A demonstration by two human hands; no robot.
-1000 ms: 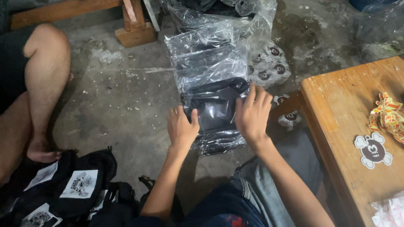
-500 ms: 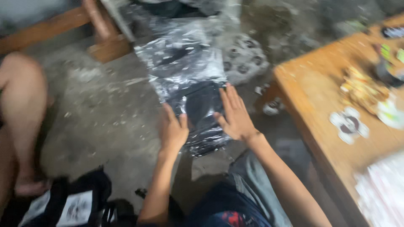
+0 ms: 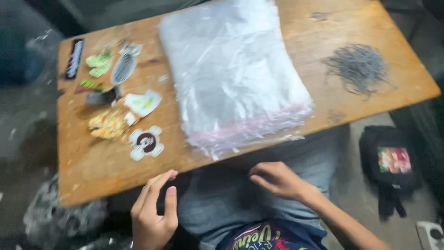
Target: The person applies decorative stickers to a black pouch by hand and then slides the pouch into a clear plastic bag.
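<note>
- Stack of clear plastic bags (image 3: 233,74) lying flat on the wooden desk (image 3: 351,109), pink zip strips along the near edge, that edge poking just past the desk's rim.
- Glossy, see-through, blurred by camera motion; sheets piled neatly.
- Left of the stack, a scatter of stickers (image 3: 113,99): a long dark strip at the far left corner, green pieces beside it, a grey oval, a white-and-green one, a yellow-orange cluster.
- Nearest the desk edge, a white cross-shaped sticker (image 3: 146,143) with a dark round centre.
- Right end of the desk: a tangled heap of thin grey ties (image 3: 357,66), well apart from the stack.
- Left hand (image 3: 153,209) below the desk edge, fingers loosely spread, grip holding nothing, fingertips close to the rim.
- Right hand (image 3: 277,179) over the lap, fingers curled slightly, grip open, just below the bags' near edge, not touching.
- On the floor to the right, a black garment (image 3: 386,162) with a rectangular red-and-green label.
</note>
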